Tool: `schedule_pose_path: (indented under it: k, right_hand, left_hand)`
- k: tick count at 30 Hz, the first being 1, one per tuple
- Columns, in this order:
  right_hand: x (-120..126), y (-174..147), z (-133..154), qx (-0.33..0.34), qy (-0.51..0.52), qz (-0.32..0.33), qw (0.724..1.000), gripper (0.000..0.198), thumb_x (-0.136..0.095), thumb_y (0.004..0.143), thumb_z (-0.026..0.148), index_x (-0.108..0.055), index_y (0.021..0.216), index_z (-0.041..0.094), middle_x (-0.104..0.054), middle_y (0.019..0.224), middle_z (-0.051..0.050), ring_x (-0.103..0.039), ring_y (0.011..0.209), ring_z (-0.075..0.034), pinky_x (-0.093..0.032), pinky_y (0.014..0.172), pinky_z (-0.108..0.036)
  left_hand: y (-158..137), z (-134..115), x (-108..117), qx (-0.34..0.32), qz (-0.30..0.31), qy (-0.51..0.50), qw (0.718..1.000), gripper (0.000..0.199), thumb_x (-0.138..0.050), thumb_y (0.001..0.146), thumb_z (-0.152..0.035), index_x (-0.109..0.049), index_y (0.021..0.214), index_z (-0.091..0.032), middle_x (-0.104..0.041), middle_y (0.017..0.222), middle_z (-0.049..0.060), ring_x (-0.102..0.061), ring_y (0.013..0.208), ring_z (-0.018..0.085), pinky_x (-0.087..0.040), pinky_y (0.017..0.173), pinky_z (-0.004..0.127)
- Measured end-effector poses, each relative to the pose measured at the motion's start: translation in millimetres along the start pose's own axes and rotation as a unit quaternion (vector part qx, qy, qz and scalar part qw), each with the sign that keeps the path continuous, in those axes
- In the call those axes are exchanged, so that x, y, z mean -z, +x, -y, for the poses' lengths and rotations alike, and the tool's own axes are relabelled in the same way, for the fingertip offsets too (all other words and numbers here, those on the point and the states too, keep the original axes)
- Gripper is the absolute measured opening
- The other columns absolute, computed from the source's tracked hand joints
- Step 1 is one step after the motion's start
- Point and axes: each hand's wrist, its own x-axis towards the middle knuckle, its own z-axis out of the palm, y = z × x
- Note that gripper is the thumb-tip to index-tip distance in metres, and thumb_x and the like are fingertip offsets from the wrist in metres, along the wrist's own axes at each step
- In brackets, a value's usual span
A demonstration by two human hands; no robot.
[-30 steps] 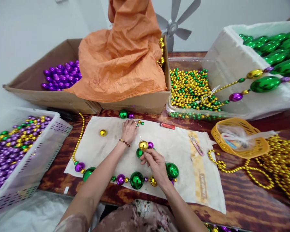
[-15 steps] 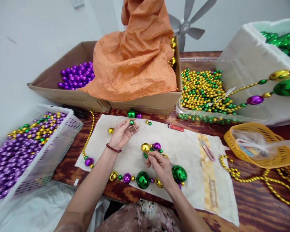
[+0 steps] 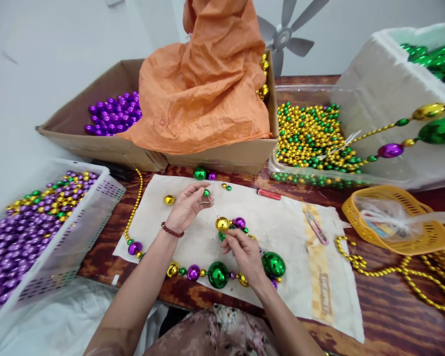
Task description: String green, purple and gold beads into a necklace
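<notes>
Pinching a small green bead [image 3: 206, 193] in its fingertips, the left hand [image 3: 187, 205] sits at eleven o'clock from a gold ball [image 3: 222, 224]. The right hand [image 3: 243, 251] grasps that ball at its lower edge, from about five o'clock. A pale string [image 3: 214, 207] runs straight between the left fingers and the ball's top. Just beside the ball, at three o'clock, is a purple ball [image 3: 239, 223]; at six o'clock a large green ball [image 3: 218, 275] lies in a strung row along the near edge of the white cloth [image 3: 282, 296] on the bench [image 3: 378, 296]. A loose gold ball [image 3: 169, 199] rests at ten o'clock, a red object [image 3: 269, 194] at two, and scissors [image 3: 316, 228] at three.
</notes>
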Motion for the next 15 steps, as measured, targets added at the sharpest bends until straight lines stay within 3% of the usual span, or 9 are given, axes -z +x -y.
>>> schedule_pose_path:
  k: [2, 4, 6, 8, 10, 12, 15]
  right_hand:
    - [0.2, 0.6, -1.3, 0.001, 0.004, -0.004, 1.0, 0.018, -0.055, 0.093, 0.032, -0.067, 0.086, 0.02, -0.071, 0.069, -0.001, -0.066, 0.056, -0.014, -0.051, 0.054, -0.024]
    - [0.6, 0.7, -3.0, 0.002, 0.012, -0.01, 1.0, 0.018, -0.055, 0.093, 0.032, -0.067, 0.086, 0.02, -0.071, 0.07, 0.0, -0.066, 0.057, -0.013, -0.051, 0.055, -0.023]
    - [1.3, 0.2, -4.8, 0.003, 0.021, -0.014, 1.0, 0.018, -0.055, 0.094, 0.032, -0.066, 0.085, 0.02, -0.07, 0.07, 0.0, -0.066, 0.058, -0.013, -0.051, 0.056, -0.023]
    - [2.4, -0.6, -6.2, 0.004, 0.031, -0.015, 0.999, 0.019, -0.055, 0.094, 0.032, -0.065, 0.084, 0.02, -0.07, 0.07, 0.0, -0.066, 0.058, -0.013, -0.051, 0.056, -0.023]
    - [3.9, -1.5, -7.5, 0.007, 0.043, -0.014, 0.999, 0.019, -0.056, 0.095, 0.034, -0.064, 0.085, 0.02, -0.071, 0.071, 0.0, -0.066, 0.058, -0.013, -0.051, 0.055, -0.023]
    - [5.4, -2.2, -8.7, 0.011, 0.048, -0.015, 0.999, 0.02, -0.056, 0.095, 0.035, -0.065, 0.086, 0.02, -0.071, 0.071, -0.001, -0.066, 0.057, -0.013, -0.051, 0.055, -0.023]
    - [6.8, -2.7, -9.7, 0.014, 0.044, -0.017, 0.999, 0.021, -0.056, 0.096, 0.036, -0.066, 0.085, 0.02, -0.071, 0.072, -0.001, -0.065, 0.056, -0.013, -0.052, 0.055, -0.024]
  left_hand:
    - [7.1, 3.7, 4.2, -0.051, -0.022, 0.136, 0.989, 0.032, -0.069, 0.087, -0.046, -0.073, 0.102, -0.017, -0.07, 0.085, 0.005, -0.067, 0.078, 0.018, -0.053, 0.079, 0.034]
    - [21.3, 7.1, 7.3, -0.137, -0.079, 0.323, 0.933, 0.03, -0.059, 0.093, -0.044, -0.074, 0.098, -0.017, -0.07, 0.089, 0.008, -0.065, 0.086, 0.022, -0.05, 0.085, 0.037]
    - [40.5, 10.5, 7.3, -0.199, -0.11, 0.519, 0.824, 0.024, -0.055, 0.095, -0.034, -0.073, 0.101, -0.019, -0.071, 0.101, 0.012, -0.061, 0.103, 0.029, -0.044, 0.095, 0.044]
    - [60.7, 14.7, 4.5, -0.216, -0.083, 0.669, 0.706, 0.024, -0.055, 0.093, -0.026, -0.072, 0.109, -0.021, -0.069, 0.116, 0.015, -0.051, 0.119, 0.035, -0.037, 0.102, 0.051]
    - [78.6, 20.5, 0.9, -0.216, -0.042, 0.751, 0.622, 0.031, -0.051, 0.093, -0.019, -0.069, 0.118, -0.022, -0.065, 0.124, 0.017, -0.045, 0.126, 0.037, -0.033, 0.101, 0.055]
    - [92.3, 27.0, -1.8, -0.219, -0.023, 0.784, 0.58, 0.037, -0.045, 0.094, -0.015, -0.067, 0.123, -0.021, -0.063, 0.125, 0.018, -0.045, 0.125, 0.038, -0.033, 0.099, 0.057]
    - [104.5, 33.7, -2.8, -0.216, -0.029, 0.797, 0.563, 0.04, -0.039, 0.094, -0.012, -0.066, 0.123, -0.019, -0.063, 0.119, 0.021, -0.047, 0.12, 0.039, -0.033, 0.097, 0.058]
